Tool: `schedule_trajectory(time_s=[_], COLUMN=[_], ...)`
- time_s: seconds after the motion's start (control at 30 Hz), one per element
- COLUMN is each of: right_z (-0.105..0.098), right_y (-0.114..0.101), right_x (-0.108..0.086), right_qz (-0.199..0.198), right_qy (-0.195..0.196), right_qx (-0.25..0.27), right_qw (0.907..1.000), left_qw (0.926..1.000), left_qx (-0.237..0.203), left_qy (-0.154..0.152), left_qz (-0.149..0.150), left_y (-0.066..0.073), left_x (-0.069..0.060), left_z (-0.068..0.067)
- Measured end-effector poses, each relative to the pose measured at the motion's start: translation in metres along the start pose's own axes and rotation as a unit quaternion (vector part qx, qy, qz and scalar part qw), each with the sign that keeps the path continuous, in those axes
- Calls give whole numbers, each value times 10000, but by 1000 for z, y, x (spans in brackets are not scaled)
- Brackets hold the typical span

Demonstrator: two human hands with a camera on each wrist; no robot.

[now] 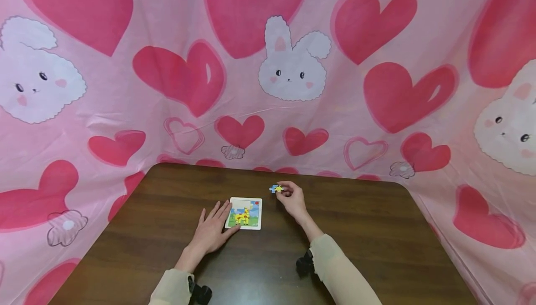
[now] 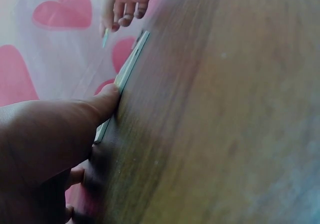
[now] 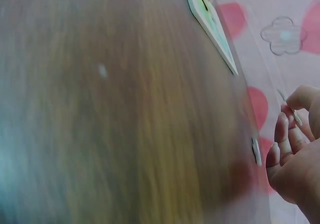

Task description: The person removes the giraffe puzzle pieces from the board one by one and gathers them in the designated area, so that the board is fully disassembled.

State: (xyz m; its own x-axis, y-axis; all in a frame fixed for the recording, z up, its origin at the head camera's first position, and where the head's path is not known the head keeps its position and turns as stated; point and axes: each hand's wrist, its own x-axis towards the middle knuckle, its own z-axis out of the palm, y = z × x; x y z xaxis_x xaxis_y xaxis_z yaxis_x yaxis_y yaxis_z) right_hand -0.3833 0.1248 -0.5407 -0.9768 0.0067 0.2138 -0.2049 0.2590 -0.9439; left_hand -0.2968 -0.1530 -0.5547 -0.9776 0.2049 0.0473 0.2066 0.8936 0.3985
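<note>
A square puzzle board (image 1: 257, 221) with a pale frame and a yellow giraffe picture lies on the table; a pale gap shows in its upper left. My left hand (image 1: 210, 231) rests at its left side, fingers spread and fairly straight, its thumb at the near edge, as the left wrist view also shows (image 2: 55, 129). To the right and beyond the board, my right hand (image 1: 293, 201) pinches a blue and yellow puzzle piece (image 1: 274, 188) between thumb and fingers. In the right wrist view the held piece (image 3: 297, 117) is above the table, seen nearly edge-on.
Another small flat piece (image 3: 256, 151) lies on the brown table (image 3: 125, 134) near my right hand in the right wrist view. A pink curtain (image 1: 247, 86) with hearts and rabbits stands behind the table and along both sides.
</note>
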Motion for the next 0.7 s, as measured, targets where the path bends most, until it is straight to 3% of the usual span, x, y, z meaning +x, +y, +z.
schedule_trajectory(time_s=[0.33, 0.7], right_z=[-32, -68], right_y=[13, 26], right_x=[4, 8], right_qz=[302, 440], right_qy=[294, 683], right_qx=[-311, -1093], right_qw=[9986, 9907], left_qw=[10000, 10000], left_qx=[-12, -24], left_qy=[-21, -2], left_qz=[16, 18], left_y=[0, -1], left_x=[0, 0], left_z=[-1, 0])
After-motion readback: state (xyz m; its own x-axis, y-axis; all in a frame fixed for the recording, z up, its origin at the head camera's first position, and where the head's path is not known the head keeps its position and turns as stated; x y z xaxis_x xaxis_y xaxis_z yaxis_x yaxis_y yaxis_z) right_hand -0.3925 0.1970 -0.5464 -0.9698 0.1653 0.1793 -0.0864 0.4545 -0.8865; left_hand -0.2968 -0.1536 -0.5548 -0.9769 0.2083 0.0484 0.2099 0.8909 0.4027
